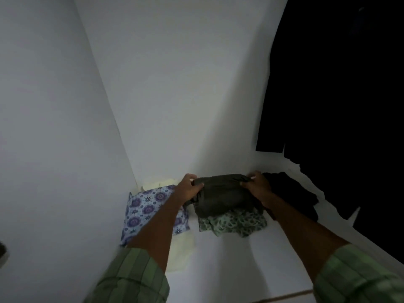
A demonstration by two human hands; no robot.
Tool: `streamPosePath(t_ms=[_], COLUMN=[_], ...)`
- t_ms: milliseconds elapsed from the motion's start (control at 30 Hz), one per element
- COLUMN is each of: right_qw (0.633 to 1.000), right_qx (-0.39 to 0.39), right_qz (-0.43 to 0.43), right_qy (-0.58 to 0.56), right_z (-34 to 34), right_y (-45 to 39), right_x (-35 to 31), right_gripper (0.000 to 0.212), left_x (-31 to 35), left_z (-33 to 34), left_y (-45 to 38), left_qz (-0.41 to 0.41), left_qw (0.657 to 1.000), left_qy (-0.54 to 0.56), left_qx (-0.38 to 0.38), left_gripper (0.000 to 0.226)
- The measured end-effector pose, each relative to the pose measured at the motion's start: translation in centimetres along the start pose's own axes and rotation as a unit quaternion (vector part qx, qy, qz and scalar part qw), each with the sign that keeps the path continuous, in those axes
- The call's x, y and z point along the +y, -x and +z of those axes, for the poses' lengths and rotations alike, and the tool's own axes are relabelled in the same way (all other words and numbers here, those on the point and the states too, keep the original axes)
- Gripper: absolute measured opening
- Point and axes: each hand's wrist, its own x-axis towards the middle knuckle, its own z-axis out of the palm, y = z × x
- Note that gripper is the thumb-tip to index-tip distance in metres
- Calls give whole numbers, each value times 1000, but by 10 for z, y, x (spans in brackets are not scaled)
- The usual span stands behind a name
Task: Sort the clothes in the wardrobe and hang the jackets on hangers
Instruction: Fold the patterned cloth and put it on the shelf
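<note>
left hand (189,187) clamped on the left end of the dark garment (223,193), thumb curled over its top edge. right hand (256,184) clamped on the right end, fingers curled round the fold. garment folded, dark olive-grey, long axis running 9 to 3 o'clock between the two hands, ends pointing at each wrist. sitting on the white shelf (229,254) toward the back wall, lower edge lying over a green patterned cloth (235,223) at 6 o'clock. at 9 o'clock, just beside the left hand, a blue floral cloth (144,208), partly covered by the left forearm, lying on a cream cloth (183,248) that shows at 12 and 6 o'clock of it. at 3 o'clock, touching the right wrist, a black heap (293,193) of clothing on the shelf. further toward 2 o'clock, black hanging clothes (338,84) filling the right side. green striped sleeves (135,278) rolled up on both forearms. picture dim and a little blurred; cannot tell what kind of garment it is.
</note>
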Motion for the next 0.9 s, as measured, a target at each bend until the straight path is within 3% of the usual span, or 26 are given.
streamPosePath(t_ms=[100, 167, 233, 300, 333, 400, 600, 767, 900], right_qw=[963, 953, 945, 932, 930, 931, 928, 917, 913], right_qx=[49, 2, -77, -159, -181, -177, -149, -113, -108], right_qz=[-55, -129, -159, -143, -116, -42, -34, -66, -99], right_qy=[257, 276, 276, 294, 298, 315, 339, 377, 381], right_z=[18, 32, 47, 65, 69, 74, 74, 65, 48], right_y=[-13, -10, -15, -17, -14, -6, -1, 14, 37], right_x=[23, 32, 44, 55, 56, 57, 71, 62, 60], right_gripper=[71, 68, 71, 92, 92, 80, 77, 74, 75], left_x=[-32, -28, -23, -29, -35, -55, -73, -59, -39], left_z=[26, 48, 71, 94, 102, 112, 102, 88, 83], left_y=[-13, -8, -12, -14, -12, -9, 3, 24, 52], left_qz=[95, 147, 200, 191, 164, 101, 33, 80, 166], left_qw=[954, 947, 947, 956, 962, 966, 964, 954, 934], left_qy=[-278, -273, -249, -223, -217, -235, -262, -288, -310], left_qx=[59, 82, 48, -18, -40, -40, -25, 13, 59], left_gripper=[63, 63, 55, 61, 70, 86, 87, 76, 60])
